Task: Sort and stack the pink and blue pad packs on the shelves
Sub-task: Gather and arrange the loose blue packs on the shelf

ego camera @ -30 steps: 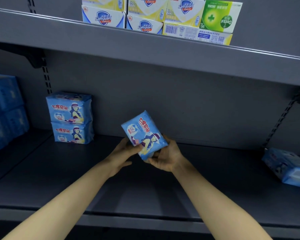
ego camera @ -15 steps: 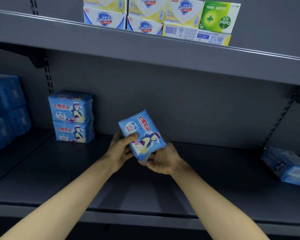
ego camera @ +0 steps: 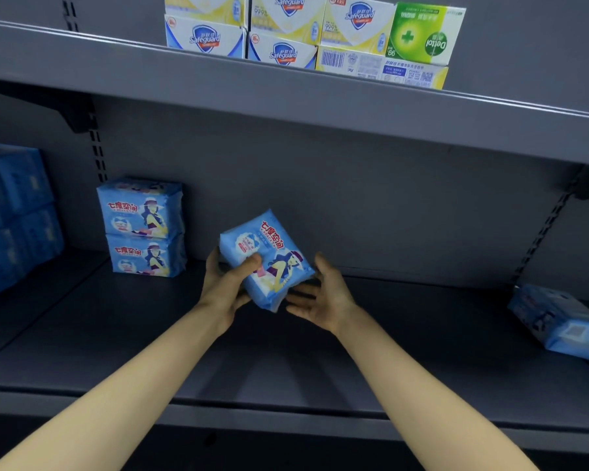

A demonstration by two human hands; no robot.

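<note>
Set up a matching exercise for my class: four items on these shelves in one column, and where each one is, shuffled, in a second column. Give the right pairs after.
Items
1. green soap box
2. stack of two blue pad packs
3. tilted blue pad pack
4. lone blue pad pack

Places
A. gripped in the left hand
B. on the upper shelf
C. on the lower shelf, far right
D. on the lower shelf, towards the left

Pairs: 1-B, 2-D, 3-A, 4-C
</note>
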